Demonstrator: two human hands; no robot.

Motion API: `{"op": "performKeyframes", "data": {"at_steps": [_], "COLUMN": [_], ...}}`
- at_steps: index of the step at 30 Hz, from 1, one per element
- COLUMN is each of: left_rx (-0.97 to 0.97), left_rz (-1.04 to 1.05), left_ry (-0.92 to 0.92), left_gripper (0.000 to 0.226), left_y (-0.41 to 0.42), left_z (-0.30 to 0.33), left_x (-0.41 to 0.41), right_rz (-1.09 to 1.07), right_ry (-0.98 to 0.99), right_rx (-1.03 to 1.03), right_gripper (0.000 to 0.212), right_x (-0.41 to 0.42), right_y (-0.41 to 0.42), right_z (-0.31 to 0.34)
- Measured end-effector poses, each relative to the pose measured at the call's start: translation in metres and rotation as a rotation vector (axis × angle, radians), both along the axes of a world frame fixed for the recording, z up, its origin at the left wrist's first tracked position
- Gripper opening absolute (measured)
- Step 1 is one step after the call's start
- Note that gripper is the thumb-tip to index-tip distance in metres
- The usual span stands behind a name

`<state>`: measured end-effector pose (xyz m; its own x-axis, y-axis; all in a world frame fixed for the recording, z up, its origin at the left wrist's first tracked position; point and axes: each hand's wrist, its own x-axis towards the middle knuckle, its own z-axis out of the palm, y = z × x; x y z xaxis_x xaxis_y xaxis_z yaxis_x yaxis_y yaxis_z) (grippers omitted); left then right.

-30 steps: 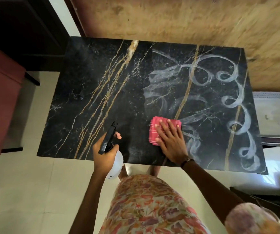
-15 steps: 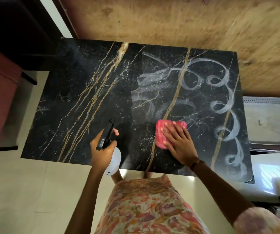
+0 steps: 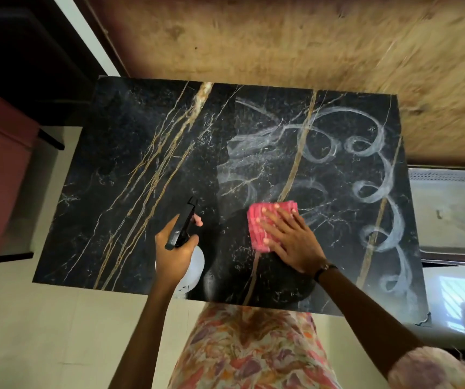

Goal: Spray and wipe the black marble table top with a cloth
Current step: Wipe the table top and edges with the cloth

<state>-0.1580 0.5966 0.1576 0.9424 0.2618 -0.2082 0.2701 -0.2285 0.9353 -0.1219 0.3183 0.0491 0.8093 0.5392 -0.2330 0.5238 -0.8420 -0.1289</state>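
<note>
Black marble table top (image 3: 141, 175) is being wiped; swirled residue is being left across right half. Pink cloth (image 3: 256, 220) is being pressed flat near front-centre by right hand (image 3: 290, 242), fingers spread wide. Overlapping passes are being advised, probably toward dry left half. Spray bottle (image 3: 194, 265) is being gripped by left hand (image 3: 173, 251), fingers curled. Cloth is being shifted rightward since earlier frame.
</note>
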Motion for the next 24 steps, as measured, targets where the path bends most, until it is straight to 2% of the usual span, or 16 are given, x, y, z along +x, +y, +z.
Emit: {"op": "performKeyframes", "data": {"at_steps": [3, 5, 7, 9, 13, 16, 18, 21, 24], "left_rx": [0.009, 0.027, 0.037, 0.034, 0.024, 0.041, 0.035, 0.036, 0.037], "left_rz": [-0.013, -0.013, -0.031, -0.044, -0.093, -0.111, -0.106, -0.103, -0.096], "left_ry": [0.003, 0.008, -0.001, -0.009, 0.007, 0.013, 0.021, 0.019, 0.029], "left_gripper": [0.029, 0.028, 0.027, 0.035, 0.033, 0.037, 0.033, 0.022, 0.023], "left_y": [0.003, 0.005, 0.007, 0.009, 0.017, 0.021, 0.022, 0.023, 0.024], "left_z": [-0.001, -0.002, -0.001, 0.0, -0.006, -0.009, -0.009, -0.009, -0.009], "left_x": [0.013, 0.023, 0.033, 0.042, 0.062, 0.075, 0.083, 0.094, 0.106], "right_rz": [-0.18, -0.189, -0.109, 0.014, 0.133, -0.006, -0.129, -0.297, -0.31], "right_ry": [0.006, 0.019, 0.025, 0.044, 0.037, -0.017, -0.021, -0.029, -0.018], "right_rx": [0.015, 0.026, 0.044, 0.087, 0.079, 0.027, 0.027, 0.055, 0.05], "right_gripper": [0.054, 0.054, 0.054, 0.053, 0.052, 0.053, 0.054, 0.054, 0.054], "right_x": [0.041, 0.058, 0.055, 0.034, 0.007, 0.031, 0.064, 0.115, 0.136], "right_y": [0.046, 0.085, 0.116, 0.122, 0.06, 0.017, 0.021, 0.064, 0.115], "right_z": [0.006, 0.006, 0.003, 0.001, -0.005, -0.002, 0.001, 0.003, 0.0]}}
